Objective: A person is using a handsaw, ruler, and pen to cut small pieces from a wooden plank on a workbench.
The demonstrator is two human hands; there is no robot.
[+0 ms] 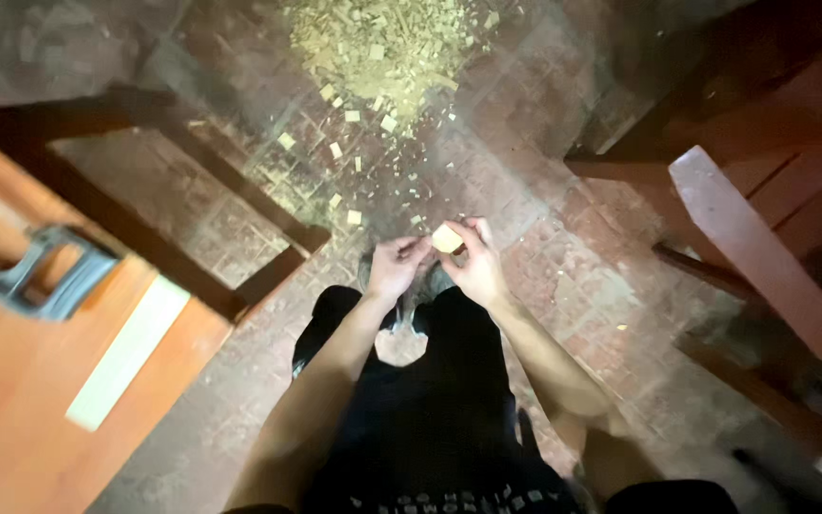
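I look straight down past my dark shirt and legs at a brick floor. My right hand (478,266) grips a small pale wood block (446,238) between thumb and fingers. My left hand (396,266) is closed right beside it, its fingertips touching the block's left side; I cannot tell whether it holds a tool. Both hands hover above my feet. A heap of pale wood chips (382,43) lies on the floor ahead, with scattered chips trailing toward my hands.
At left is an orange wooden table (11,419) with a pale wood strip (130,350) and a grey metal clamp-like tool (44,271) on it. Dark table legs (192,200) cross the floor. Reddish wooden furniture (763,247) stands at right.
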